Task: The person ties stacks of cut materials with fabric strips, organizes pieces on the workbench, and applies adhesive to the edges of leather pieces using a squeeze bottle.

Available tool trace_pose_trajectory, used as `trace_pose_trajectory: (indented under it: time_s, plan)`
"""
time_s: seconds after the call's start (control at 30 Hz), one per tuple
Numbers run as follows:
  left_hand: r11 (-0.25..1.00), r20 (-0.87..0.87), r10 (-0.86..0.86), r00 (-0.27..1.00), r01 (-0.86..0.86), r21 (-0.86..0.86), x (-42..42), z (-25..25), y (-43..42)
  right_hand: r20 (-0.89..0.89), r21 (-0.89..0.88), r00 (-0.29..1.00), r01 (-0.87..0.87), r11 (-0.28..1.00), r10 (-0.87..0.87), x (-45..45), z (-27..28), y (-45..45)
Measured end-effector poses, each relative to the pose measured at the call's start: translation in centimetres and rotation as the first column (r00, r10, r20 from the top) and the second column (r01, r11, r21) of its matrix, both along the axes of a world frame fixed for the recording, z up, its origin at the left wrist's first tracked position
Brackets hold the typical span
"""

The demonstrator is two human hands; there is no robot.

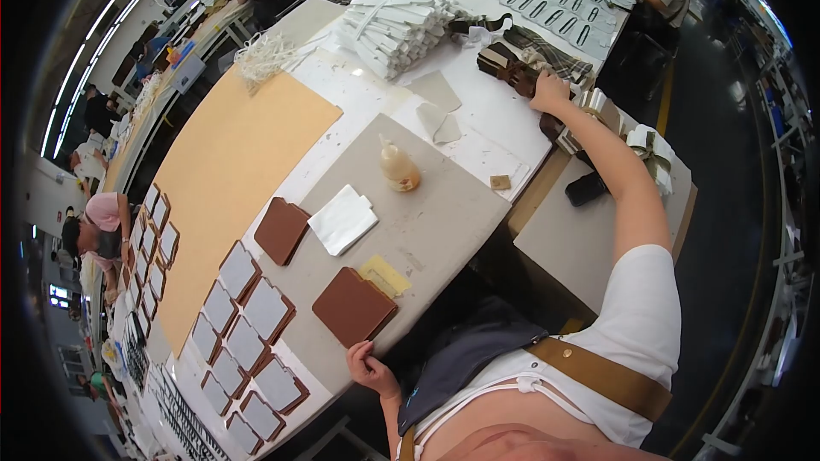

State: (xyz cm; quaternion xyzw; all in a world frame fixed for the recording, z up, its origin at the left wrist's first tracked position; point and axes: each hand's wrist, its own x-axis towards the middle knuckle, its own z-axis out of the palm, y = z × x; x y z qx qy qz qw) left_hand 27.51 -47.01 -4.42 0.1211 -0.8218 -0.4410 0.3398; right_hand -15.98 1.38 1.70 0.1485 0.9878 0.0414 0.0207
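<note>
On the broad grey-and-white desk (470, 192), a flat brown notched stack (352, 306) is placed before the translucent tapered plastic bottle (399, 167); long white bundled strips (400, 27) are piled behind the bottle.

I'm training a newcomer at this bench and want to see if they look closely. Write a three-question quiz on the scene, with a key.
1. Multiple choice: which is nearest the brown stack at the table's near edge?
a) the right hand
b) the left hand
c) the bottle

2. True or false: the bottle stands apart from the white stack.

3. Fill in the colour: the slip beside that brown stack is ____.

Key: 1 b; 2 true; 3 yellow.
</note>
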Motion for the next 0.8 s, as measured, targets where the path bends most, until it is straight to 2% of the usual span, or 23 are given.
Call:
trace_pose_trajectory:
  time_s: [0.2,0.33,0.43,0.53,0.57,0.7,0.8]
  plan:
    - [1.000,0.005,-0.004,1.000,0.004,-0.025,0.0,0.0,-0.1,-0.251,-0.007,0.960,-0.132,0.991,0.126,-0.7,1.2,2.5]
    - [1.000,0.016,-0.001,1.000,0.002,-0.014,-0.2,0.3,0.0,-0.187,0.026,0.961,-0.204,0.979,0.205,-2.9,4.6,4.7]
    - [1.000,0.031,0.014,0.999,-0.013,-0.026,-0.1,0.2,0.0,-0.260,0.085,0.933,-0.234,0.969,0.248,-3.9,6.9,5.6]
    - [1.000,0.036,0.027,0.999,-0.026,-0.008,-0.1,0.1,0.1,-0.288,0.096,0.932,-0.202,0.975,0.222,-4.7,9.3,6.0]
    - [1.000,0.034,0.030,0.999,-0.030,0.007,-0.2,0.0,0.2,-0.347,0.105,0.911,-0.196,0.975,0.221,-4.7,9.4,6.0]
    - [0.999,0.039,0.029,0.999,-0.027,-0.040,-0.2,0.1,0.2,-0.489,0.034,0.834,-0.273,0.961,0.254,-4.5,6.4,6.4]
    - [0.998,0.039,0.044,0.998,-0.042,-0.045,-0.2,0.0,0.1,-0.341,-0.094,0.910,-0.281,0.955,0.234,-2.6,0.2,5.7]
